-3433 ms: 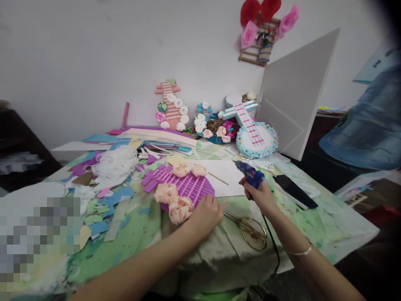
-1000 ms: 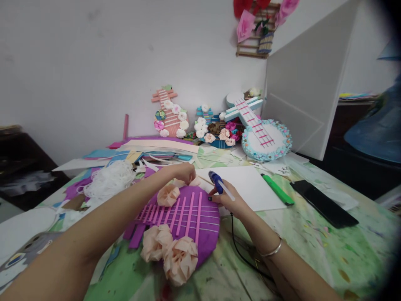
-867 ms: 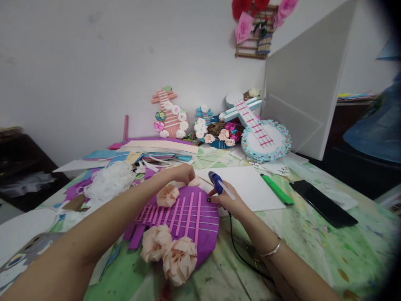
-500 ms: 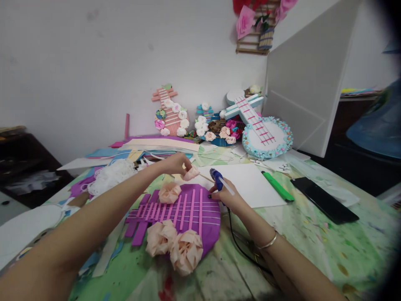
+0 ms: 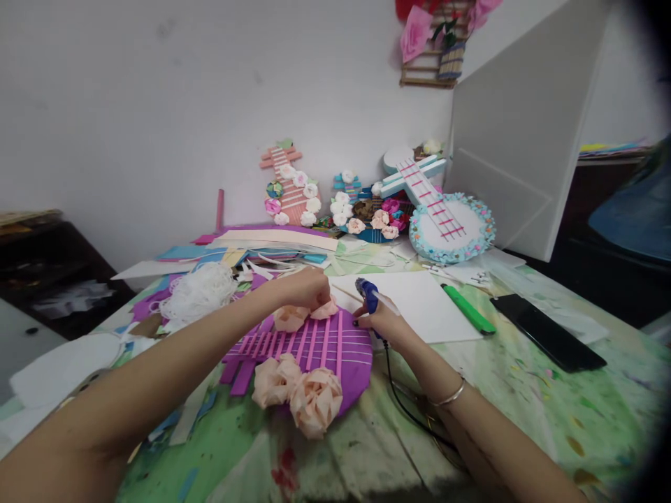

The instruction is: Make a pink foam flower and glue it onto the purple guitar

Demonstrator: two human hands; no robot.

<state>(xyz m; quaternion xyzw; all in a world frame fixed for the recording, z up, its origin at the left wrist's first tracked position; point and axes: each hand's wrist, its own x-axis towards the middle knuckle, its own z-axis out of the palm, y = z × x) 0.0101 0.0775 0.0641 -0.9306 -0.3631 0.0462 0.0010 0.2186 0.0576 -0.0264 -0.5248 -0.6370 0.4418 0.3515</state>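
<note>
My left hand is closed on a small peach paper flower, held at the far edge of a purple guitar-shaped craft with pink strips and pale strings. Beside it sits another peach flower. Two bigger peach paper flowers, one of them a full bloom, rest along the near edge. My right hand grips a blue hot glue gun just right of the craft, its clear glue stick poking out behind. A thin pale stick shows between the two hands.
White sheets, a green cutter-like tool and a black phone lie to the right. White string and paper scraps crowd the left. Finished paper guitars lean at the wall. The glue gun's black cord trails rightward.
My left hand has brought the small flower down and slightly right onto the far edge of the purple craft. The glue gun stays in my right hand, nearly still.
</note>
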